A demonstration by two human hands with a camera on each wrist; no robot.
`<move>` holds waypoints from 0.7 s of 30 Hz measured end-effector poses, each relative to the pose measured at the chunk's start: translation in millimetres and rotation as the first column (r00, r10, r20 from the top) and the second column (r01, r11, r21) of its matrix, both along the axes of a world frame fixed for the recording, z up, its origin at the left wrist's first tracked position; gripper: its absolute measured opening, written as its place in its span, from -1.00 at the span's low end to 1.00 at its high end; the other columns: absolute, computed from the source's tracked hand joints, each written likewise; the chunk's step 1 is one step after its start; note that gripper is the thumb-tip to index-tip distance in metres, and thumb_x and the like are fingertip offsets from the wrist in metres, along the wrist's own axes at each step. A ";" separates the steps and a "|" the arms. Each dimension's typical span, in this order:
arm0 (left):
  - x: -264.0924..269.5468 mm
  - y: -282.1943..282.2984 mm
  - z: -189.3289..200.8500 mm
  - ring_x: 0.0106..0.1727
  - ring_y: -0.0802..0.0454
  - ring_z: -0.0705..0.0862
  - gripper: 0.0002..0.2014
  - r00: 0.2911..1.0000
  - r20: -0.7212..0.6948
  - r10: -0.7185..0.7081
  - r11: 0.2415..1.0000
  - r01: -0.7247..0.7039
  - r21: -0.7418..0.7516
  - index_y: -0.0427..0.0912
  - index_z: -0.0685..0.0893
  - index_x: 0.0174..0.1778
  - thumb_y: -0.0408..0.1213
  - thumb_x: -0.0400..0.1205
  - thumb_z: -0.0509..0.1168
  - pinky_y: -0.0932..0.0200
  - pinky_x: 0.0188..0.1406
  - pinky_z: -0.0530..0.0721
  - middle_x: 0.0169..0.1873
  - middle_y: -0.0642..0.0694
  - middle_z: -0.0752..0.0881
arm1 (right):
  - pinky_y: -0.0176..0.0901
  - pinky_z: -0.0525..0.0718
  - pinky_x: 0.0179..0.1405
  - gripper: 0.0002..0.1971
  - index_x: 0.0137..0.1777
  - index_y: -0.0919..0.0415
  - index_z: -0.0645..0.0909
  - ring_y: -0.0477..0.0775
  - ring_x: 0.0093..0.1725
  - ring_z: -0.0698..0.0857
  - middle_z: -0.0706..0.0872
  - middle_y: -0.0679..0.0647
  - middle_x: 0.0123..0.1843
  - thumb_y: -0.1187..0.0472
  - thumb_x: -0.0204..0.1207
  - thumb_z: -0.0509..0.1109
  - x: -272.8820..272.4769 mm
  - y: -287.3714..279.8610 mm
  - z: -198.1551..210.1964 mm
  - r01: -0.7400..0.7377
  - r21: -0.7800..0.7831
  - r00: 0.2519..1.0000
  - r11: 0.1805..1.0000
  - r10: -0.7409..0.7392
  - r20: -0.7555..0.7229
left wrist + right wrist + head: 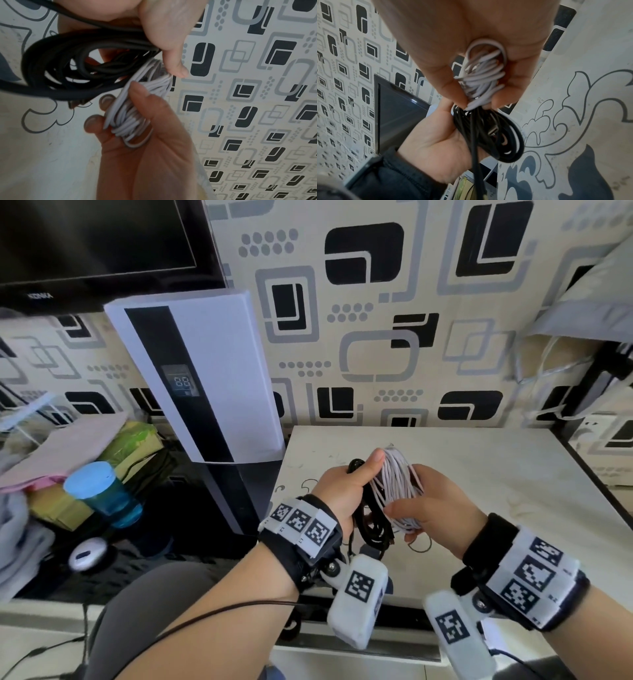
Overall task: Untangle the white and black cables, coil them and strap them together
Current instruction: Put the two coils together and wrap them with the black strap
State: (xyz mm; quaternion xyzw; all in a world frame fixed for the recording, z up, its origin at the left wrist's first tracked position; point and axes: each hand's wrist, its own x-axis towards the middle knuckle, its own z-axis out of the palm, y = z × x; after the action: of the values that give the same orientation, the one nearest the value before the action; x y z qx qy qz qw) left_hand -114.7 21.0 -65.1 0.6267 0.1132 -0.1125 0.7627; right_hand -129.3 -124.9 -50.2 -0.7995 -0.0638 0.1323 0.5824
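Note:
Both hands hold the cables up above the white table [496, 474]. My left hand [352, 484] grips the coiled black cable [373, 525], and its thumb lies across the top of the white coil. My right hand [431, 505] pinches the white cable coil [397, 487] between thumb and fingers. The two coils are pressed side by side. In the left wrist view the left hand [164, 33] clamps the black loops [56, 65] while the right hand [154, 155] holds the white loops [130, 115]. The right wrist view shows the right hand [453, 33] around the white coil [482, 75], with the black coil [505, 142] in the left hand [433, 142] and one black strand hanging down.
A tall white appliance [191, 371] stands left of the table, under a dark TV [85, 244]. A blue cup [102, 494] and clutter lie at the lower left. A wall socket [589, 429] and loose white wires [544, 378] are at the right, by a grey pillow [599, 302].

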 end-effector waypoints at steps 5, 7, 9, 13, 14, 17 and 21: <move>2.6 3.8 2.4 0.07 -0.31 0.79 -0.24 0.999 0.029 -0.039 0.999 0.038 0.022 -0.37 0.76 0.06 0.18 0.14 0.61 -0.33 0.20 0.69 0.00 -0.35 0.81 | -0.02 0.69 -0.48 -0.68 0.04 0.25 0.51 0.19 -0.36 0.67 0.66 0.27 -0.15 0.43 0.35 0.51 -0.5 2.1 -1.4 0.007 -0.053 0.996 0.999 -0.002 0.084; 1.6 3.2 2.7 0.08 -0.34 0.78 -0.28 0.999 0.039 -0.018 1.000 0.018 0.015 -0.38 0.75 0.07 0.12 0.18 0.63 -0.34 0.19 0.69 0.01 -0.38 0.80 | -0.06 0.66 -0.49 -0.69 0.03 0.20 0.48 0.14 -0.34 0.65 0.64 0.20 -0.15 0.42 0.37 0.49 0.0 5.0 -2.4 0.011 -0.088 0.993 0.996 -0.001 0.121; -1.0 1.5 3.3 0.05 -0.33 0.79 -0.35 0.999 0.048 0.003 1.000 -0.003 0.014 -0.35 0.76 0.04 0.07 0.20 0.64 -0.31 0.14 0.72 -0.01 -0.37 0.80 | -0.08 0.65 -0.45 -0.67 0.07 0.15 0.46 0.12 -0.29 0.65 0.62 0.15 -0.12 0.38 0.38 0.47 -0.3 7.5 -4.7 0.017 -0.142 0.986 0.990 0.007 0.165; -5.2 -1.6 2.2 -0.03 -0.24 0.81 -0.29 0.998 0.056 0.025 0.999 -0.027 0.028 -0.31 0.76 0.03 0.08 0.09 0.69 -0.23 0.03 0.77 -0.04 -0.31 0.82 | -0.11 0.59 -0.34 -0.67 0.18 0.12 0.43 0.05 -0.19 0.63 0.59 0.09 -0.04 0.30 0.45 0.40 -7.2 14.0 -13.2 0.020 -0.250 0.965 0.968 0.047 0.257; -4.6 -1.7 1.5 -0.04 -0.23 0.82 -0.26 0.998 0.061 0.035 0.998 -0.038 0.045 -0.31 0.75 0.04 0.09 0.06 0.70 -0.21 0.02 0.78 -0.04 -0.31 0.82 | -0.11 0.60 -0.27 -0.65 0.23 0.11 0.42 0.03 -0.14 0.63 0.58 0.08 0.00 0.28 0.47 0.38 -9.1 15.8 -15.0 0.020 -0.269 0.955 0.963 0.062 0.291; -3.3 0.4 1.4 -0.06 -0.17 0.83 -0.18 0.995 0.076 0.056 0.992 -0.064 0.107 -0.32 0.73 0.07 0.15 0.00 0.65 -0.10 -0.04 0.81 -0.05 -0.29 0.82 | -0.17 0.59 -0.07 -0.59 0.35 0.15 0.38 -0.01 -0.01 0.60 0.53 0.06 0.13 0.29 0.53 0.35 -13.0 20.6 -17.9 0.025 -0.305 0.927 0.952 0.092 0.365; -5.8 5.9 2.5 -0.08 -0.19 0.83 -0.20 0.989 0.132 0.066 0.985 -0.086 0.149 -0.44 0.67 0.05 0.08 0.07 0.68 -0.10 -0.02 0.80 -0.07 -0.35 0.80 | -0.05 0.67 -0.01 -0.50 0.42 0.18 0.30 0.03 0.01 0.61 0.45 0.07 0.16 0.27 0.51 0.36 -19.0 29.3 -18.5 0.013 -0.357 0.906 0.934 0.140 0.399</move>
State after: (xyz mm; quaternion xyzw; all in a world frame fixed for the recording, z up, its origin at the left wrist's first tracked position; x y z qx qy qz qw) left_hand -120.5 26.9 -62.6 0.6850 0.0969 -0.0342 0.7212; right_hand -148.3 -95.6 -68.7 -0.8977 -0.1885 -0.0135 0.3979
